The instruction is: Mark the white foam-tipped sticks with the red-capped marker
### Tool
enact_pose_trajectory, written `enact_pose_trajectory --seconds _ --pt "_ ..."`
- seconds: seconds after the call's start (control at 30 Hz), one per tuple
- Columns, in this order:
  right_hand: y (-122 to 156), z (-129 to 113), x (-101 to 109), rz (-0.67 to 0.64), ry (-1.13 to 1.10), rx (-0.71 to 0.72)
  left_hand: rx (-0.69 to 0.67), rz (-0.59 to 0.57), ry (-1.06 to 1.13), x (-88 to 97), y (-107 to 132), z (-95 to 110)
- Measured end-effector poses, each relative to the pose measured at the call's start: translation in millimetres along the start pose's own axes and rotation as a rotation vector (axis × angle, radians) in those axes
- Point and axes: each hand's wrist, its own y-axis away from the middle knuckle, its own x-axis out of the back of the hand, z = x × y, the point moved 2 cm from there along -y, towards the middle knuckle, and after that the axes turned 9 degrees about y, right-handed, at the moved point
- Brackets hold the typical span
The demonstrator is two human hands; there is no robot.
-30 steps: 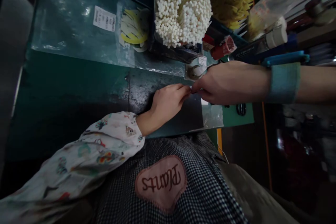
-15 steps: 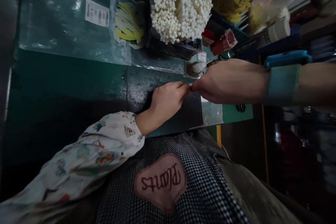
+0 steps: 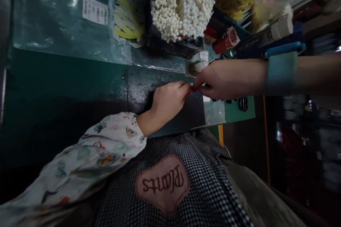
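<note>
Green table (image 3: 61, 71) here, black sheet (image 3: 195, 112) on it beneath the left hand (image 3: 168, 100), probably braced for steadiness; right hand (image 3: 225, 78) meets it from three o'clock, both hands' fingers (image 3: 200, 79) together, anything pinched hidden.

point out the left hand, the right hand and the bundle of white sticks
Left hand (image 3: 168, 99), head view: on the back of the hand.
Right hand (image 3: 225, 79), head view: on the middle of the hand.
Bundle of white sticks (image 3: 190, 9), head view: on the packed tips.
</note>
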Motion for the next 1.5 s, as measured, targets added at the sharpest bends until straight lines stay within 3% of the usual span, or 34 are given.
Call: enact_pose_trajectory --seconds 0.17,0.4,0.63,0.83,0.93,1.2,1.5 --pt "6.0 -7.2 -0.2 0.098 0.122 -0.038 -0.009 0.020 0.002 -1.3 -0.4 -0.2" --pt "7.5 -12.9 -1.2 0.034 0.334 -0.014 -0.003 0.023 -0.004 -0.6 -0.2 -0.8" --pt "4.1 -13.3 1.1 0.119 0.090 -0.097 0.027 0.031 -0.022 -0.6 -0.8 0.0" --pt "-6.6 -7.4 4.2 -0.048 -0.082 -0.098 -0.011 0.043 -0.036 -2.7 -1.1 0.0" --pt "-7.4 -8.3 4.0 -0.071 -0.097 -0.112 -0.008 0.037 -0.041 -2.1 -0.9 0.0" --pt "0.8 1.2 -4.8 0.053 -0.082 -0.098 0.034 0.010 0.018 -0.7 -0.9 -2.9" --pt "30.5 5.9 -11.0 0.277 0.094 -0.150 0.017 0.010 0.046 0.3 -1.6 -7.7"
